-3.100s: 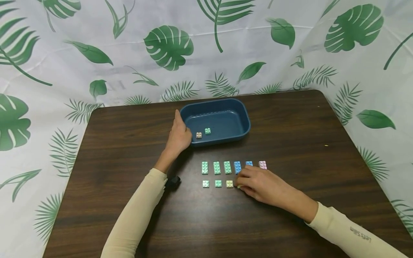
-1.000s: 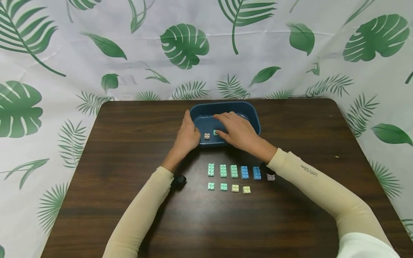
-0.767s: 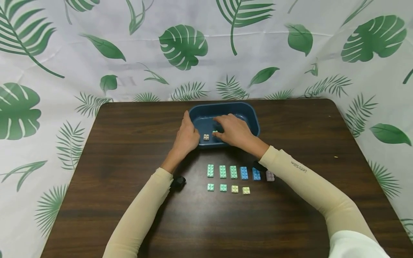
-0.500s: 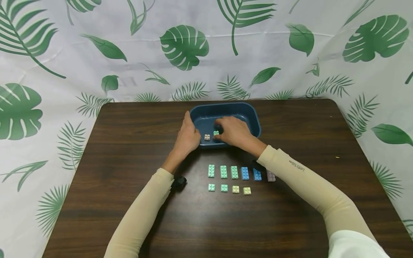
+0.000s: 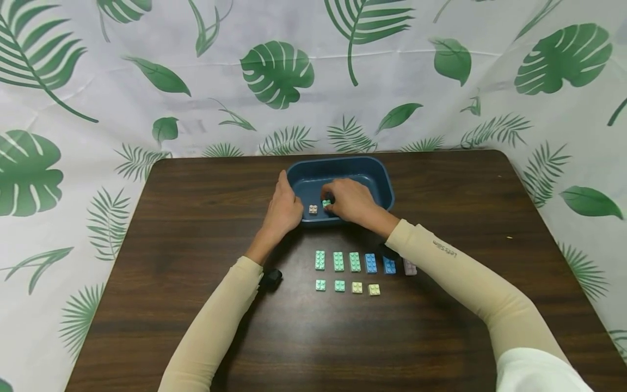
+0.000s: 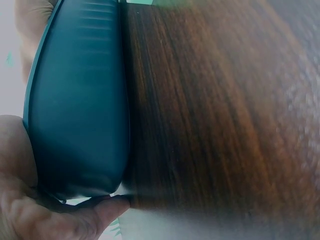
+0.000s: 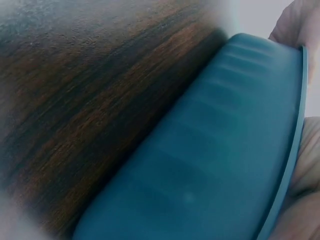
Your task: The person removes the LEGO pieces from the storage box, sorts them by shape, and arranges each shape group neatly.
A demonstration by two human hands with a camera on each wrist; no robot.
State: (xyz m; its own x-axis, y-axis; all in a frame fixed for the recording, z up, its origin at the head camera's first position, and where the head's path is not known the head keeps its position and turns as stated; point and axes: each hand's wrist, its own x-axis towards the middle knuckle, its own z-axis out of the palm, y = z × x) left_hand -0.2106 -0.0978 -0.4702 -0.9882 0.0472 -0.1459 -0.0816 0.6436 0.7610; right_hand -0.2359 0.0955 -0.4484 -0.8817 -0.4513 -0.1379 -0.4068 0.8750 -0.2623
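Observation:
A dark blue plastic tray (image 5: pixel 387 188) stands near the table's far edge. My left hand (image 5: pixel 284 209) holds its left end, fingers along the outside and thumb at the near corner. In the left wrist view, the fingers (image 6: pixel 75 220) wrap that end. Inside the tray, my right hand (image 5: pixel 355 200) pinches a small green toy brick (image 5: pixel 326 203) between thumb and fingers. A small pale tan brick (image 5: pixel 313 209) lies beside it on the tray floor. The right wrist view shows mainly the tray's outer wall (image 7: pixel 210 150); the pinched brick is hidden there.
Two rows of toy bricks lie in front of the tray. The back row has green (image 5: pixel 338 261), blue (image 5: pixel 370 263) and pink (image 5: pixel 410 267) long bricks, partly under my right forearm. The front row has small green (image 5: pixel 320 285) and yellow (image 5: pixel 357 287) ones. A leaf-print cloth (image 5: pixel 196 81) hangs behind.
My right hand has gone from a yellow brick, now lying at the front row's right end, into the tray. Its fingers have closed on the green brick. The left hand stays on the tray.

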